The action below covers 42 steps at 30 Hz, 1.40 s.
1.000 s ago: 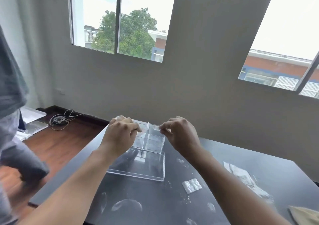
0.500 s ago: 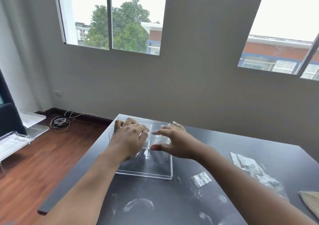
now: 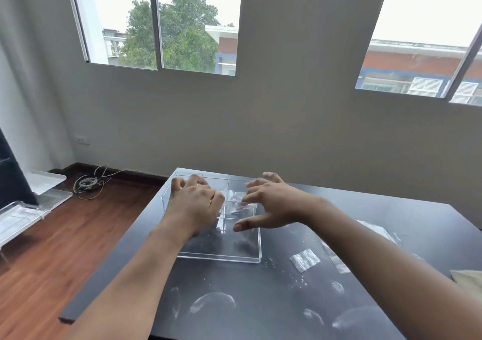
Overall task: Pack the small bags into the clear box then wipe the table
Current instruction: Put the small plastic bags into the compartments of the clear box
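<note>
A clear box [image 3: 221, 256] with inner dividers stands on the black table [image 3: 263, 282], near its far left corner. My left hand [image 3: 194, 206] hovers over the box's left side, fingers bent downward and apart, with nothing seen in it. My right hand [image 3: 271, 206] is spread open above the box's right side. Between the hands a small clear bag [image 3: 236, 200] lies in a back compartment. Another small bag [image 3: 304, 259] lies on the table right of the box.
White smears [image 3: 212, 302] and crumbs mark the near tabletop. A larger clear bag [image 3: 336, 260] lies partly under my right forearm, and a beige cloth [image 3: 467, 278] sits at the right edge. Clear trays [image 3: 39, 191] and a cable coil [image 3: 87, 184] are on the wooden floor to the left.
Both hands held a small bag above the box a second ago. They have let it go; it now lies in the box. My right hand has spread open.
</note>
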Motion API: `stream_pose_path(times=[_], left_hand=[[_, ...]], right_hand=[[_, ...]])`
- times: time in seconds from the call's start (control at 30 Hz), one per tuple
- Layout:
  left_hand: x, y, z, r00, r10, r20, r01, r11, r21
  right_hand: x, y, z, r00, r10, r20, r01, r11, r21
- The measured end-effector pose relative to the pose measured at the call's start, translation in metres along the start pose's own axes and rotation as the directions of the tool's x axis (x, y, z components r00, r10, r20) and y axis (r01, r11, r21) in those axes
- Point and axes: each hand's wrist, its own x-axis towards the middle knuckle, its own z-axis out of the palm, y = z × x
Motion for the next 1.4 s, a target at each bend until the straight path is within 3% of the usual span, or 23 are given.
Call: stream_pose_path(times=[0.13, 0.27, 0.37, 0.47, 0.63, 0.83, 0.93, 1.03, 1.27, 1.4], left_hand=[[-0.003, 0.002, 0.002, 0.999, -0.007, -0.033, 0.005, 0.999, -0.039], [-0.007, 0.006, 0.001, 0.968, -0.014, -0.249, -0.014, 0.994, -0.111], [-0.011, 0.015, -0.005, 0.904, 0.051, -0.424, -0.123, 0.982, -0.145], [-0.015, 0.032, -0.012, 0.859, 0.2, -0.471, -0.3, 0.942, -0.147], [-0.022, 0.068, -0.02, 0.81, 0.456, -0.369, -0.531, 0.837, -0.13], [-0.027, 0.107, -0.019, 0.724, 0.689, -0.023, -0.682, 0.71, -0.174], [-0.024, 0.119, -0.017, 0.683, 0.725, 0.082, -0.709, 0.686, -0.16], [-0.02, 0.126, -0.015, 0.688, 0.716, 0.119, -0.688, 0.696, -0.206], [-0.018, 0.137, -0.015, 0.718, 0.688, 0.108, -0.666, 0.723, -0.183], [-0.02, 0.138, -0.013, 0.718, 0.692, 0.076, -0.677, 0.719, -0.157]], right_hand=[[-0.009, -0.003, 0.004, 0.997, 0.068, -0.023, -0.066, 0.994, 0.09], [-0.036, 0.005, -0.003, 0.985, 0.148, -0.09, -0.126, 0.968, 0.215], [-0.064, 0.019, -0.012, 0.968, 0.226, -0.109, -0.19, 0.944, 0.27], [-0.093, 0.034, -0.016, 0.953, 0.285, -0.1, -0.253, 0.935, 0.248], [-0.14, 0.053, -0.016, 0.916, 0.4, -0.039, -0.392, 0.911, 0.13], [-0.17, 0.057, -0.008, 0.917, 0.395, 0.063, -0.4, 0.909, 0.118], [-0.168, 0.055, -0.004, 0.916, 0.385, 0.11, -0.395, 0.914, 0.091], [-0.161, 0.056, -0.004, 0.907, 0.402, 0.124, -0.414, 0.905, 0.096], [-0.152, 0.053, -0.007, 0.904, 0.418, 0.088, -0.424, 0.903, 0.068], [-0.154, 0.05, -0.013, 0.9, 0.436, -0.012, -0.435, 0.898, 0.065]])
